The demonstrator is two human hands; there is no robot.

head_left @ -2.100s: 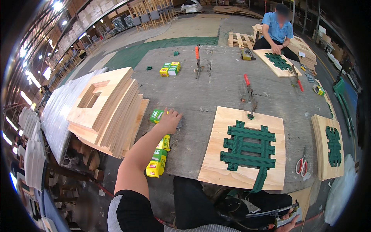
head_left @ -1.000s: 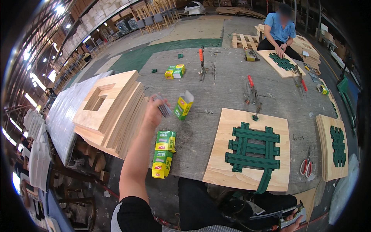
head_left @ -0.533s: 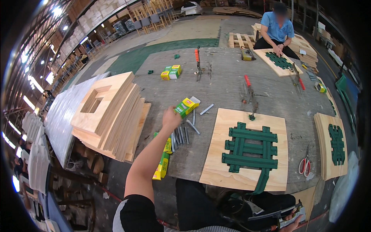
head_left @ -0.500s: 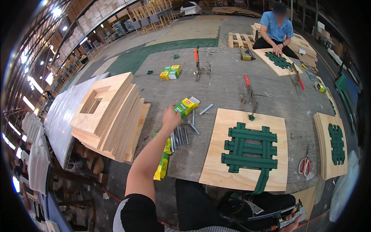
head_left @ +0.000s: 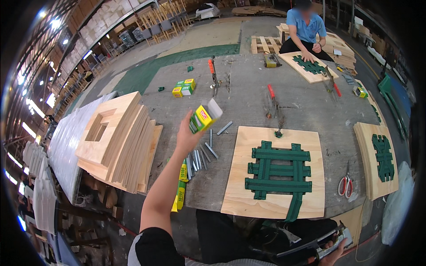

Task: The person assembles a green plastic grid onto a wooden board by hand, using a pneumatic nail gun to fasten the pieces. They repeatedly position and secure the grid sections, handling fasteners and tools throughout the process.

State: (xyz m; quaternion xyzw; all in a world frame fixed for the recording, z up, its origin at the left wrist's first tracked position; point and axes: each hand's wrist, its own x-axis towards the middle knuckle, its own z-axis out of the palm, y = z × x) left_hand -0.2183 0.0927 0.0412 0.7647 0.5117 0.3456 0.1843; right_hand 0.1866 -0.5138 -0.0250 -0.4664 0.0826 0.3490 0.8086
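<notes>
My left hand (head_left: 186, 135) grips a yellow and green staple box (head_left: 202, 119), tilted above the table with its white end flap open. Below it, several grey staple strips (head_left: 196, 159) lie loose on the table. More yellow and green boxes (head_left: 179, 195) lie by my left forearm. Low at the right, my right hand (head_left: 335, 255) is wrapped round a staple gun (head_left: 329, 248) with a long dark magazine. Between the hands lies a square plywood panel (head_left: 230, 188) with green webbing straps (head_left: 278, 182) woven across it; one strap hangs past the near edge.
A stack of plywood frames (head_left: 108, 150) stands at the left. Red-handled toggle clamps (head_left: 271, 95) are on the table (head_left: 248, 97). Scissors (head_left: 346, 184) and strapped panels (head_left: 366, 177) are at the right. Across the table, a person in blue (head_left: 306, 26) touches another strapped panel (head_left: 290, 60).
My left hand has lifted the staple box and tipped it more steeply. My right hand keeps hold of the staple gun. The whole view has shifted slightly.
</notes>
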